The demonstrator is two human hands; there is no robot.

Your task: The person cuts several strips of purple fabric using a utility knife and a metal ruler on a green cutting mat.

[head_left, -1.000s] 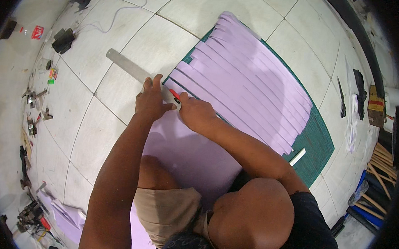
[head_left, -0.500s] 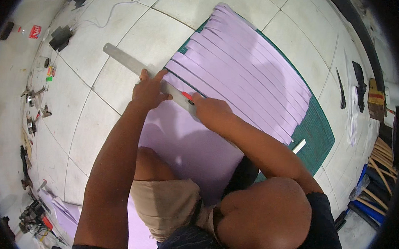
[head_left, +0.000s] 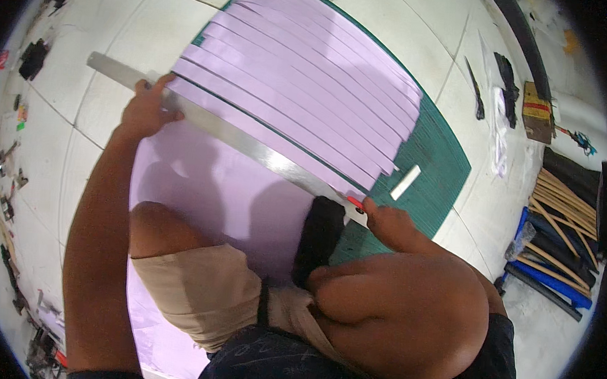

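My left hand (head_left: 150, 109) presses a long metal ruler (head_left: 271, 158) down with its fingers spread. The ruler lies slantwise across a lilac sheet (head_left: 242, 186), its far left end reaching over the floor tiles. Near the ruler's right end, my right hand (head_left: 391, 225) is closed on a red cutter knife (head_left: 355, 204), whose tip is at the ruler's far edge. Beyond the ruler, several lilac strips (head_left: 290, 58) lie side by side on a green cutting mat (head_left: 446, 156). A narrow green gap shows between the ruler-side strip and the others.
A small white bar (head_left: 405, 182) rests on the mat, right of the strips. My knee and a black-clad foot (head_left: 320, 235) are close to the ruler. Scissors (head_left: 475, 89), wooden sticks (head_left: 567, 196) and a brown block (head_left: 537, 112) lie at the right; small tools line the left.
My right hand has drawn the knife along the ruler, from near my left hand to the ruler's right end. The left hand stays on the ruler. The view has shifted rightward.
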